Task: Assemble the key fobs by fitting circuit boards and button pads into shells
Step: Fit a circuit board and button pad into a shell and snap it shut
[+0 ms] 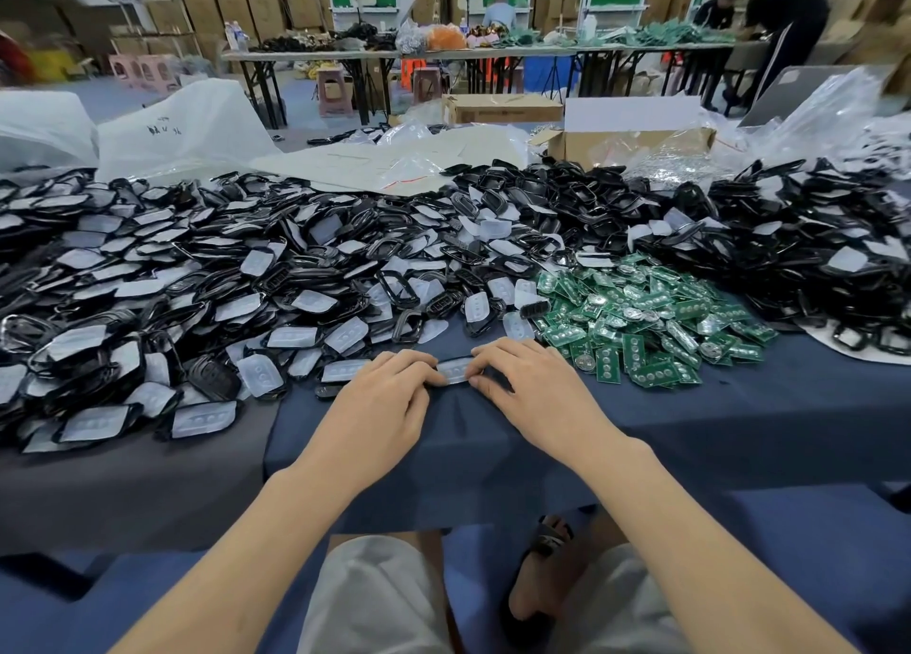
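So the surface [690,431] is draped in dark blue cloth and most of it is buried. A huge heap of black shells [162,279] with translucent button pads on them runs from the left edge across the middle, and another black heap [813,239] fills the right side up to the far edge. Between them, just right of centre, sits a smaller pile of green circuit boards [650,318], its near edge spilling toward the front. The only bare cloth is the strip along the near edge, wider on the right than the left, where the shell heap comes almost to the front.

Both hands are down in that strip, close together. The left hand [389,387] and right hand [532,382] each pinch one end of a single key fob [456,370], a black shell with a clear pad facing up, lying on the cloth right at the foot of the heap. Boards are just beside the right hand.
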A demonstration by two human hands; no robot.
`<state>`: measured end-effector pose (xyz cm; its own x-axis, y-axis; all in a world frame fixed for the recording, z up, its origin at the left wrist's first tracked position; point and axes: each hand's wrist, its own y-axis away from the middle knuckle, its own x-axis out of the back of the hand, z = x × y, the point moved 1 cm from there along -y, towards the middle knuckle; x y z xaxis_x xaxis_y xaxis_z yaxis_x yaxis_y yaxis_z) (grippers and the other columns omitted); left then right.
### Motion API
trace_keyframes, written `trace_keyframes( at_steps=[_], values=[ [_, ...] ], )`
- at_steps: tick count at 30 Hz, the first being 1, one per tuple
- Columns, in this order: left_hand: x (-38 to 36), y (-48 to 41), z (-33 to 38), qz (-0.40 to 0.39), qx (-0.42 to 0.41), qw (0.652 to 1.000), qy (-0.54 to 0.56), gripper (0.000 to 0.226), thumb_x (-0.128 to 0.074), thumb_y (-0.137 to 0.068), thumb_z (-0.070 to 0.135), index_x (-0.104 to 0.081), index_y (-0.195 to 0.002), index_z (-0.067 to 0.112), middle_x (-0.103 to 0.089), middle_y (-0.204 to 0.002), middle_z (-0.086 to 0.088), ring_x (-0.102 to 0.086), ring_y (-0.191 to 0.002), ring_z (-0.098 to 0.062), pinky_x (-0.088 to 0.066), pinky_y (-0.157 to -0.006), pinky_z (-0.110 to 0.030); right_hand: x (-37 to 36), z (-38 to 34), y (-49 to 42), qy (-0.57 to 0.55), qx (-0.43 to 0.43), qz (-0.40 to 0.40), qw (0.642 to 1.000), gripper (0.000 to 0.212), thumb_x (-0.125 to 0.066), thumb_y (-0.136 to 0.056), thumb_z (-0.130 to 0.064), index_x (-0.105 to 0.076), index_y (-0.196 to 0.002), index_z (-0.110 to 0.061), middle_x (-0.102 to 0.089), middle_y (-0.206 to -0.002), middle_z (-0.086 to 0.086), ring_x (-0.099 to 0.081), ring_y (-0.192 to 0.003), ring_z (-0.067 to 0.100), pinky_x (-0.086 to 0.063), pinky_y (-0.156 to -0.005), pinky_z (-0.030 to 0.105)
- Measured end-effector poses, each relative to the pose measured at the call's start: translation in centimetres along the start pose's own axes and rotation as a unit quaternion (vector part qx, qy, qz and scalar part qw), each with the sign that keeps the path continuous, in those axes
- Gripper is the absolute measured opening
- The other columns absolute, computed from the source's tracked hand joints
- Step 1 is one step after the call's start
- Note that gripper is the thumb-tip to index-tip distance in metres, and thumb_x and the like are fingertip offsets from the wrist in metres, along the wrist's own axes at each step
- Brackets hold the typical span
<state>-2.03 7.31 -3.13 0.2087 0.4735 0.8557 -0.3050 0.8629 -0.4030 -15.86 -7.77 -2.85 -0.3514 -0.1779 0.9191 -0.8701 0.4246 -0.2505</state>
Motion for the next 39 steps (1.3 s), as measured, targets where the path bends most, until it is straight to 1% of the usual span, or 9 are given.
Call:
trace_keyframes(
  at_steps=[3, 7, 10, 16, 22, 25, 29, 33, 39],
  values=[
    [0.13, 0.05, -0.14, -0.001, 0.011, 1.000, 0.016, 0.025, -0.052, -0.098, 0.003, -0.071, -0.109, 0.014, -0.065, -0.123, 0.006, -0.056, -0.111, -0.014, -0.033, -0.098, -0.013, -0.02, 0.01, 0.04, -0.003, 0.001, 0.000, 1.000, 0.020, -0.051, -0.104, -0.039, -0.065, -0.117, -0.030, -0.061, -0.129, -0.014, -0.052, -0.120, 0.017, -0.038, -0.101, 0.037],
    [0.16, -0.17, -0.01, 0.009, 0.014, 0.999, 0.039, 0.024, -0.050, -0.098, 0.006, -0.064, -0.114, 0.018, -0.063, -0.115, 0.010, -0.054, -0.105, -0.010, -0.041, -0.092, -0.021, -0.09, -0.07, 0.04, 0.001, 0.002, 0.000, 1.000, 0.019, -0.050, -0.105, -0.038, -0.064, -0.117, -0.032, -0.061, -0.126, -0.015, -0.053, -0.116, 0.016, -0.038, -0.098, 0.037],
    [0.18, -0.24, 0.11, 0.008, 0.004, 1.000, 0.028, 0.029, -0.051, -0.098, 0.007, -0.064, -0.119, 0.021, -0.061, -0.116, 0.009, -0.054, -0.101, -0.011, -0.040, -0.086, -0.020, -0.12, -0.04, 0.12, 0.001, 0.004, 0.004, 1.000, 0.019, -0.051, -0.105, -0.038, -0.065, -0.116, -0.032, -0.061, -0.125, -0.015, -0.053, -0.115, 0.017, -0.039, -0.098, 0.037],
    [0.15, -0.21, 0.05, -0.014, -0.010, 1.000, -0.002, 0.027, -0.054, -0.097, 0.005, -0.072, -0.113, 0.017, -0.061, -0.125, -0.001, -0.058, -0.108, -0.022, -0.049, -0.094, -0.038, -0.20, 0.13, -0.01, 0.010, 0.007, -0.006, 1.000, 0.021, -0.049, -0.105, -0.040, -0.064, -0.117, -0.032, -0.058, -0.130, -0.014, -0.052, -0.118, 0.017, -0.039, -0.101, 0.037],
    [0.03, -0.29, 0.04, -0.003, -0.005, 1.000, 0.007, 0.023, -0.051, -0.098, 0.003, -0.071, -0.107, 0.012, -0.064, -0.119, 0.004, -0.058, -0.107, -0.016, -0.042, -0.098, -0.026, -0.21, 0.18, -0.02, 0.006, 0.009, -0.009, 1.000, 0.022, -0.048, -0.105, -0.041, -0.064, -0.117, -0.033, -0.057, -0.130, -0.014, -0.051, -0.118, 0.017, -0.038, -0.101, 0.038],
    [0.08, -0.12, 0.07, 0.005, -0.001, 1.000, 0.018, 0.021, -0.051, -0.098, 0.003, -0.069, -0.106, 0.013, -0.065, -0.117, 0.005, -0.059, -0.107, -0.015, -0.045, -0.096, -0.029, -0.27, 0.17, 0.08, 0.011, 0.012, -0.002, 1.000, 0.021, -0.048, -0.105, -0.040, -0.064, -0.117, -0.033, -0.058, -0.129, -0.014, -0.052, -0.117, 0.017, -0.039, -0.099, 0.037],
    [0.19, -0.21, 0.24, 0.003, 0.000, 1.000, 0.016, 0.026, -0.049, -0.099, 0.007, -0.062, -0.119, 0.015, -0.063, -0.116, 0.005, -0.057, -0.105, -0.016, -0.046, -0.092, -0.033, -0.29, 0.19, 0.16, 0.012, 0.016, 0.001, 1.000, 0.020, -0.048, -0.106, -0.039, -0.064, -0.116, -0.033, -0.057, -0.128, -0.014, -0.052, -0.115, 0.017, -0.040, -0.098, 0.037],
    [0.22, -0.42, 0.27, -0.023, -0.019, 0.999, -0.019, 0.035, -0.050, -0.101, 0.011, -0.061, -0.134, 0.013, -0.058, -0.125, 0.000, -0.054, -0.108, -0.020, -0.045, -0.096, -0.033, -0.24, 0.12, 0.31, 0.019, 0.013, 0.008, 1.000, 0.021, -0.049, -0.105, -0.040, -0.063, -0.118, -0.033, -0.058, -0.127, -0.015, -0.053, -0.115, 0.016, -0.040, -0.095, 0.036],
    [0.17, -0.29, 0.20, -0.017, 0.000, 1.000, -0.024, 0.031, -0.051, -0.099, 0.006, -0.068, -0.124, 0.009, -0.062, -0.124, 0.001, -0.055, -0.108, -0.019, -0.039, -0.099, -0.024, -0.14, 0.15, 0.37, 0.017, 0.010, 0.003, 1.000, 0.023, -0.049, -0.105, -0.042, -0.065, -0.118, -0.031, -0.059, -0.132, -0.015, -0.053, -0.120, 0.015, -0.038, -0.098, 0.035]
  ],
)
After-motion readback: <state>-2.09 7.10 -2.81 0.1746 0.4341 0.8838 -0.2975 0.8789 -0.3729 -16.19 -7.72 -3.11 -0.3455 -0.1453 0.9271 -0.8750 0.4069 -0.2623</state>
